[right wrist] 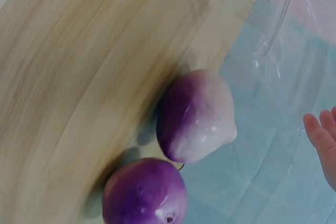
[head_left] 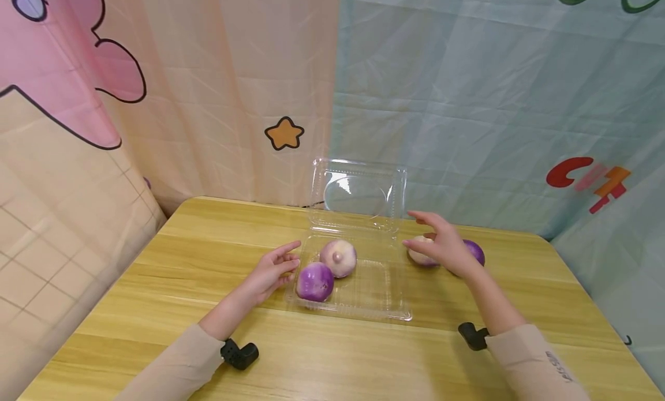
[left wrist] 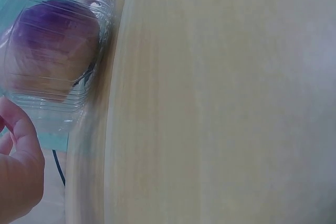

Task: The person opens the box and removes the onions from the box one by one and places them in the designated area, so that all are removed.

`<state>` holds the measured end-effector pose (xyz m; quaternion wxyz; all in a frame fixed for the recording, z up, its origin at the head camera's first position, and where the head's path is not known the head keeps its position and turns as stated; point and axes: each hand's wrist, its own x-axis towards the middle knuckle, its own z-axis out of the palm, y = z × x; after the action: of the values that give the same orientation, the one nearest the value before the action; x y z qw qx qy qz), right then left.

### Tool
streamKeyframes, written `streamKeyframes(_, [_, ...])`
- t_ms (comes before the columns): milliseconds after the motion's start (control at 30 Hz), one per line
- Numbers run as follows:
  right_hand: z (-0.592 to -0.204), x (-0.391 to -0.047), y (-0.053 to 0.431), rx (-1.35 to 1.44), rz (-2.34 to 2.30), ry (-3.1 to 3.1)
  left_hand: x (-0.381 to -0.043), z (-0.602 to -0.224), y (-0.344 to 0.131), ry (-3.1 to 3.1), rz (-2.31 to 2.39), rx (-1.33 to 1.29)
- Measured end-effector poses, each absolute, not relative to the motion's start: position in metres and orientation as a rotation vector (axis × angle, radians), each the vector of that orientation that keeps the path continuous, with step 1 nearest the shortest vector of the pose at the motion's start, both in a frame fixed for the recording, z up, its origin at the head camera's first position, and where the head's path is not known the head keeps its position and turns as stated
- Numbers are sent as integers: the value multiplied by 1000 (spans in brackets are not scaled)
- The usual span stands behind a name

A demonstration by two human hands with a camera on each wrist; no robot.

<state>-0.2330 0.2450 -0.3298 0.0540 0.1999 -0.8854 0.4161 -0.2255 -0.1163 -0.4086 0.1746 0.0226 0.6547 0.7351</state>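
A clear plastic clamshell box (head_left: pixel 366 315) stands on the table with its lid (head_left: pixel 358 190) raised at the back. In its left half lie two turnips: a purple one (head_left: pixel 314 282) in front and a pale one (head_left: pixel 339 258) with its nub upward. My left hand (head_left: pixel 272 272) is at the box's left side, fingers loosely bent, fingertips right at the rim. To the right of the lid hovers my right hand (head_left: pixel 441 245), fingers spread and holding nothing. Below it a white-and-purple turnip (right wrist: pixel 197 116) and a purple turnip (right wrist: pixel 145 192) lie outside the box, partly hidden by that hand in the head view.
The wooden table (head_left: pixel 332 355) ends just behind the box, where a printed curtain (head_left: pixel 467 101) hangs. A black wrist mount (head_left: pixel 239 353) sits at the left sleeve, another mount (head_left: pixel 473 336) at the right sleeve.
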Motion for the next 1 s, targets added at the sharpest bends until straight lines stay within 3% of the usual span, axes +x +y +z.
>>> streamKeyframes(1000, [-360,-245,184,832,1267,-2707,-227,-408,-116,1831,2098,56])
